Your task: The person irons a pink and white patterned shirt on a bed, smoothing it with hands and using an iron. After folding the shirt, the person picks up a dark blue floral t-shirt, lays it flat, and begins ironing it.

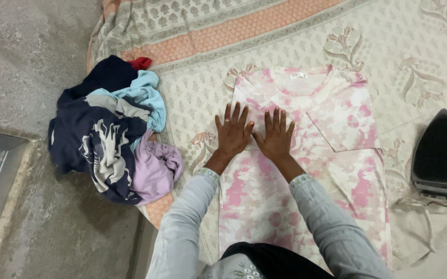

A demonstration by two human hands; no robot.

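Sleeves (316, 217) lowest; both hands flat on pink shirt (347, 124); iron (443, 152) right.

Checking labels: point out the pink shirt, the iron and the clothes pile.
pink shirt (347, 119), head view, folded sleeve.
iron (443, 150), head view, dark soleplate.
clothes pile (104, 139), head view, navy printed garment.

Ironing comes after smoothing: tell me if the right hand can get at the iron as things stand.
Probably yes. The right hand lies flat on the shirt, and only bare sheet separates it from the iron.
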